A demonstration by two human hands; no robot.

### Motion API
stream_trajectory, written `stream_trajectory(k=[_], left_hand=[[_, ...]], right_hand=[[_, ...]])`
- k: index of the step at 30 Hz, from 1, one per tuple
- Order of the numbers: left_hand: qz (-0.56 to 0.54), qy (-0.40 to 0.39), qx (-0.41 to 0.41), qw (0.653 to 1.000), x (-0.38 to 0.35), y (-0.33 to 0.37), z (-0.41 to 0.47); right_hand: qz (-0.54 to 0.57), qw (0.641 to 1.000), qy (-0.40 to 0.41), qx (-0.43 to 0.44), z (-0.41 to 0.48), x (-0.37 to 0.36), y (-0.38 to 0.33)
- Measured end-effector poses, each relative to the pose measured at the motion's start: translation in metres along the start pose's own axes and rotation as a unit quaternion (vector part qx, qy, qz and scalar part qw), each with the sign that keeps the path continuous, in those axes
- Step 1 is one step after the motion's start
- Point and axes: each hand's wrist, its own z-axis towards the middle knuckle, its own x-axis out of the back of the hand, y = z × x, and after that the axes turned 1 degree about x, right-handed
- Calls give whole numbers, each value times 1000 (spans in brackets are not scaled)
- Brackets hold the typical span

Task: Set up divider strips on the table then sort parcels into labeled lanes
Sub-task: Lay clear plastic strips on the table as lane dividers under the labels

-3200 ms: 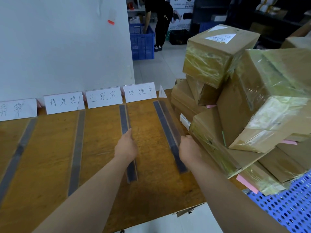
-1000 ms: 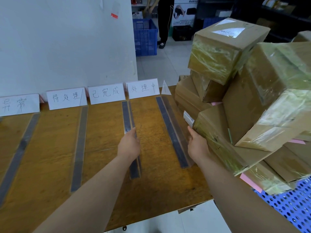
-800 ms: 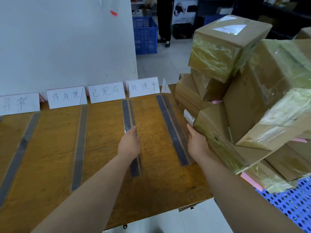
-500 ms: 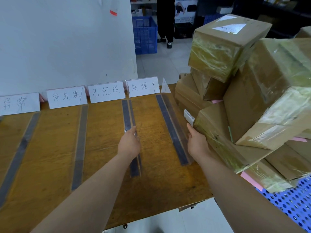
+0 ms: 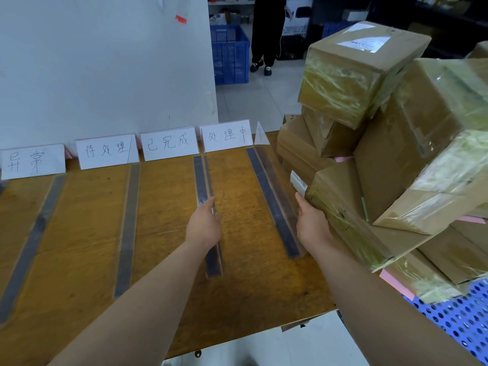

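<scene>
Near right: blue basket [image 5: 462,320] below the parcel pile [image 5: 396,154]. The worktop [image 5: 250,286] carries four strips [image 5: 128,228] running front to back, well apart. Our left hand [image 5: 203,225] lies on the third strip [image 5: 200,175] from the left, fingers [image 5: 207,207] straight along it, nothing gripped. Our right hand [image 5: 313,227] sits between the fourth strip [image 5: 266,191] and the pile, touching the front parcel [image 5: 340,207] at its left corner. Thumb is up along the edge and the other fingers are hidden, so we can't tell if they grip. The pile is stacked askew at the worktop's right side. Four handwritten labels [image 5: 169,142] stand along the far edge by the white wall [image 5: 105,62]. Beyond: blue crate [image 5: 229,54], a person [image 5: 266,30] standing.
</scene>
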Motion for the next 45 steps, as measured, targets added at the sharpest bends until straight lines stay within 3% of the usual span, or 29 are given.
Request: stream_trajectory(k=[35, 45], left_hand=[[-17, -7, -10, 1000, 6, 2, -7], [-10, -16, 6, 1000, 5, 3, -5]], right_hand=[[30, 1000, -5, -8, 4, 0, 3], [-23, 1000, 4, -17, 2, -1, -1]])
